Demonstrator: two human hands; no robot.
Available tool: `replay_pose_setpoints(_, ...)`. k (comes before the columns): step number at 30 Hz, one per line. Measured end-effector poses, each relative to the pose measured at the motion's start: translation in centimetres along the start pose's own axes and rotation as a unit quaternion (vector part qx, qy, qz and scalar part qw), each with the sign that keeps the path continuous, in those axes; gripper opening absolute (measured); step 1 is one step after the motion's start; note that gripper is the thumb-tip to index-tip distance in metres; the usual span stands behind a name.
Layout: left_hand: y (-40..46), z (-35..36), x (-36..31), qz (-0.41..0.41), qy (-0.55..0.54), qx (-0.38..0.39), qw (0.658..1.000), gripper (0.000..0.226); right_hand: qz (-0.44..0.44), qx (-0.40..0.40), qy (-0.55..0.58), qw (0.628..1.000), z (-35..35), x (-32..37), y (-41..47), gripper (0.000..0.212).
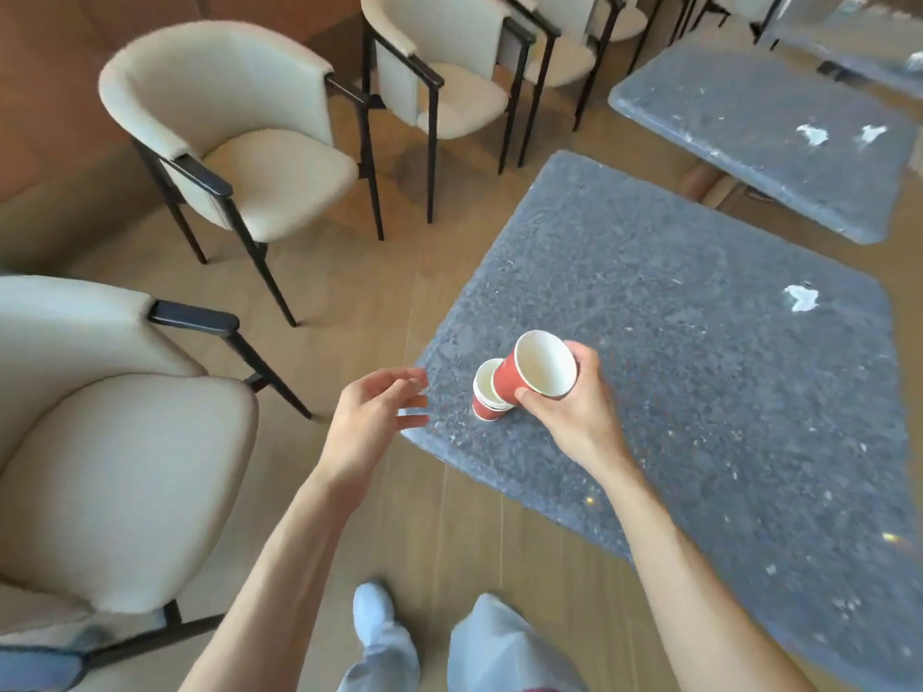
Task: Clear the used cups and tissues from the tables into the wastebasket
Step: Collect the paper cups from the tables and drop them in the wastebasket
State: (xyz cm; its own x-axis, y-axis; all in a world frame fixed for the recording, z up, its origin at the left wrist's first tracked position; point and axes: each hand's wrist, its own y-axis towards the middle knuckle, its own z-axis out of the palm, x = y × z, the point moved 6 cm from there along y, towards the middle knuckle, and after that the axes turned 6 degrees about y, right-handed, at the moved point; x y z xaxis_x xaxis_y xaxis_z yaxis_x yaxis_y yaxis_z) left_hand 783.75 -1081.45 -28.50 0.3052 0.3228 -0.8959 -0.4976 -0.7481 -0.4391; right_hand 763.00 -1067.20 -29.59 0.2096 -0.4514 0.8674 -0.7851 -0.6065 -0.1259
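Currently: right hand (574, 417) grips a red paper cup (537, 368); left hand (372, 417) is empty, fingers loosely spread.

Cup is tilted, white mouth toward the camera, long axis leaning; its base is hidden behind a nested red cup stack (488, 396) standing near the grey table (699, 392) corner. White scraps, probably tissues (801, 298), lie well apart.

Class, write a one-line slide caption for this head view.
Right hand holds a red cup beside stacked cups on a grey table; left hand open, one tissue left.
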Motion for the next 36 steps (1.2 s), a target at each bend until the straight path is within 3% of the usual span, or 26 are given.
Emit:
replay_pose_setpoints(5, 4.6, 2.3, 1.9, -0.034, 0.052, 0.039, 0.997, 0.022, 0.003, -0.009, -0.045, 0.999, 4.4, -1.3, 1.5, 0.080)
replay_pose_setpoints(13, 8.3, 6.5, 4.1, -0.071, 0.108, 0.059, 0.990, 0.030, 0.032, -0.031, -0.052, 0.998, 4.8, -4.9, 3.3, 0.084)
replay_pose_setpoints(18, 8.8, 9.0, 4.9, -0.104, 0.140, 0.076, 0.982, 0.041, 0.015, 0.010, -0.072, 0.997, 5.8, -7.2, 3.1, 0.097)
replay_pose_setpoints(21, 9.4, 10.1, 5.0, -0.120, 0.150, 0.080, 0.978, 0.045, 0.057, 0.041, -0.037, 0.997, 6.3, -8.1, 3.1, 0.105)
replay_pose_setpoints(24, 10.1, 10.8, 5.0, -0.130, 0.165, 0.078, 0.975, 0.040, 0.122, 0.028, 0.006, 0.992, 6.4, -9.1, 3.7, 0.077)
replay_pose_setpoints(26, 10.4, 11.0, 5.1, -0.130, 0.193, 0.073, 0.970, 0.011, 0.127, 0.026, -0.011, 0.992, 6.6, -9.4, 4.1, 0.047)
replay_pose_setpoints(28, 11.1, 11.0, 5.6, -0.119, 0.223, 0.064, 0.965, 0.020, 0.128, 0.019, -0.023, 0.991, 6.7, -9.5, 4.3, 0.030)
replay_pose_setpoints(34, 12.1, 11.8, 5.7, -0.063, 0.303, 0.094, 0.946, 0.051, 0.125, 0.014, -0.041, 0.991, 6.7, -9.9, 5.2, 0.030)
replay_pose_setpoints(36, 12.0, 11.8, 5.0, -0.072, 0.309, 0.101, 0.943, 0.051, 0.131, 0.021, -0.043, 0.990, 6.7, -9.8, 5.6, 0.030)
